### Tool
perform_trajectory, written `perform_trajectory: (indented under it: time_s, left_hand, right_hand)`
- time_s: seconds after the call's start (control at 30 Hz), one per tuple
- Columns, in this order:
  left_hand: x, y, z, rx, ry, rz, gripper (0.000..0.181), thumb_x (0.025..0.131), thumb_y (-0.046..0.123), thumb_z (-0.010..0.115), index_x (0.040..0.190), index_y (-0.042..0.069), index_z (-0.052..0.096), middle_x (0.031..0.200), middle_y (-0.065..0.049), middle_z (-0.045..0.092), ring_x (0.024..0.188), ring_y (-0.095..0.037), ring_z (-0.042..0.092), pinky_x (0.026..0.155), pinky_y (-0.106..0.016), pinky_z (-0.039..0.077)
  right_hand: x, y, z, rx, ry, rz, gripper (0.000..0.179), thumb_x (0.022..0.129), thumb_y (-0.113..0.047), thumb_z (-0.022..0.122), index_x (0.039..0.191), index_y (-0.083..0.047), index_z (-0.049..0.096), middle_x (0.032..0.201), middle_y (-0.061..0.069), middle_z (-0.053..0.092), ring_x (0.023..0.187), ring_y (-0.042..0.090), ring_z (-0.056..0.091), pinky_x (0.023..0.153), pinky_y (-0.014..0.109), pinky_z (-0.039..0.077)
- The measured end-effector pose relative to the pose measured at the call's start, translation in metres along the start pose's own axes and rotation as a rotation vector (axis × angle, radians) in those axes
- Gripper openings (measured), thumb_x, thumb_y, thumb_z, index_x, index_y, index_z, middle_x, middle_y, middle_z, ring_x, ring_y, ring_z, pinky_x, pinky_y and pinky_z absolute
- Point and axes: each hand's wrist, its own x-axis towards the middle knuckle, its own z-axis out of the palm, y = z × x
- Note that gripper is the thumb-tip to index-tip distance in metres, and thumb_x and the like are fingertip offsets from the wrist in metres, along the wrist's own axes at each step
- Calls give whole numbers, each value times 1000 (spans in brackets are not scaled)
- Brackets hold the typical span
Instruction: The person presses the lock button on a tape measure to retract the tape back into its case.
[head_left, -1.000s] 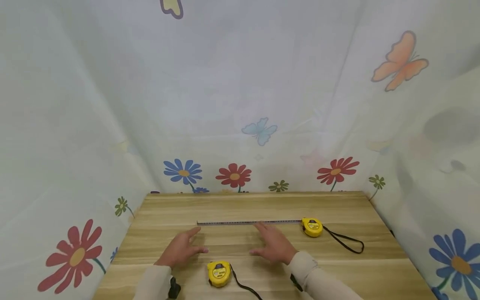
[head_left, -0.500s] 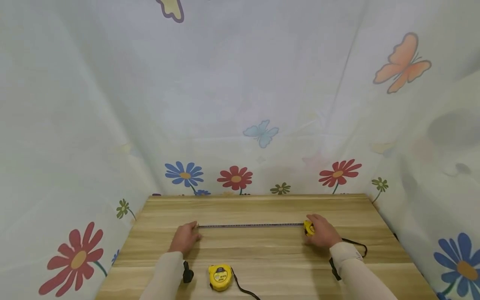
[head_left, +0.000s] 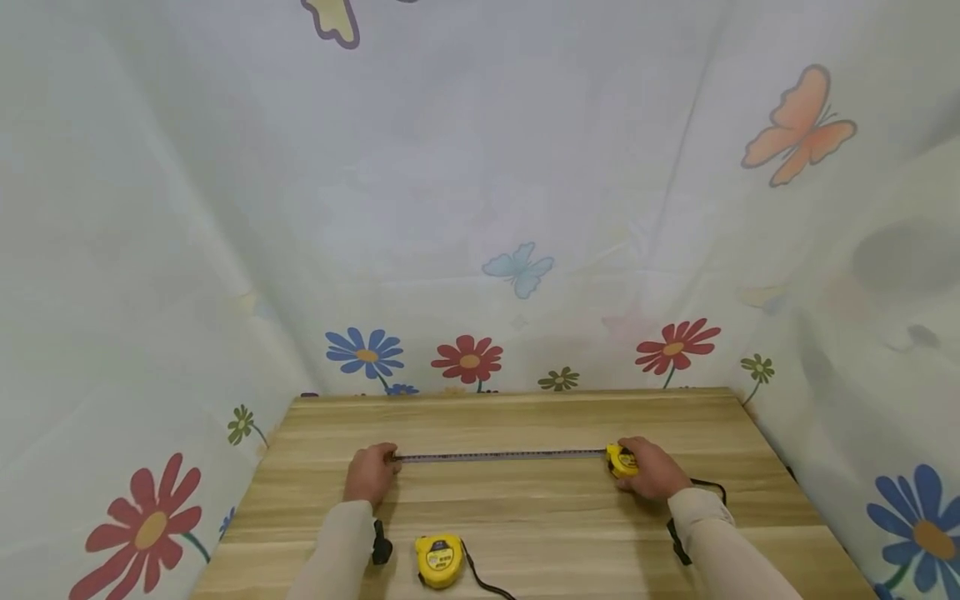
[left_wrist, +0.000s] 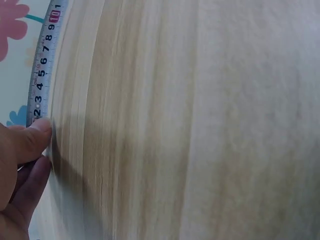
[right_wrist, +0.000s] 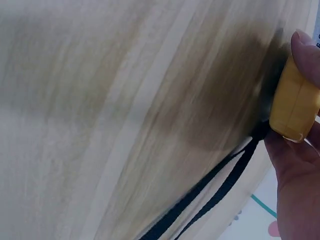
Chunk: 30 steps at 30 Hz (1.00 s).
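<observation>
Left hand (head_left: 371,475) at 10 o'clock on the wood-grain table (head_left: 555,525): thumb and fingers pinch the blade's (head_left: 498,457) free end, figure 2 showing just past the thumb. Blade runs straight across to the yellow tape measure (head_left: 619,463) at 2 o'clock. Right hand (head_left: 652,470) grips that case, thumb and fingers on opposite sides; black strap (head_left: 712,483) trails toward 3 o'clock. Second tape measure (head_left: 440,562) lies near 7 o'clock, apart from both hands. Flowered backdrop (head_left: 465,167) beyond 12 o'clock.
</observation>
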Motion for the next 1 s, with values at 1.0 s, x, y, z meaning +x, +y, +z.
perform_trajectory:
  time_s: [1.0]
  left_hand:
    - [5, 48, -130, -318, 25, 101, 20, 98, 22, 75, 115, 12, 80, 112, -10, 80, 104, -29, 75, 90, -46, 62]
  right_hand:
    - [-22, -53, -145, 14, -8, -304, 58, 91, -19, 82, 135, 8, 56, 118, 15, 67, 95, 18, 60, 85, 42, 55]
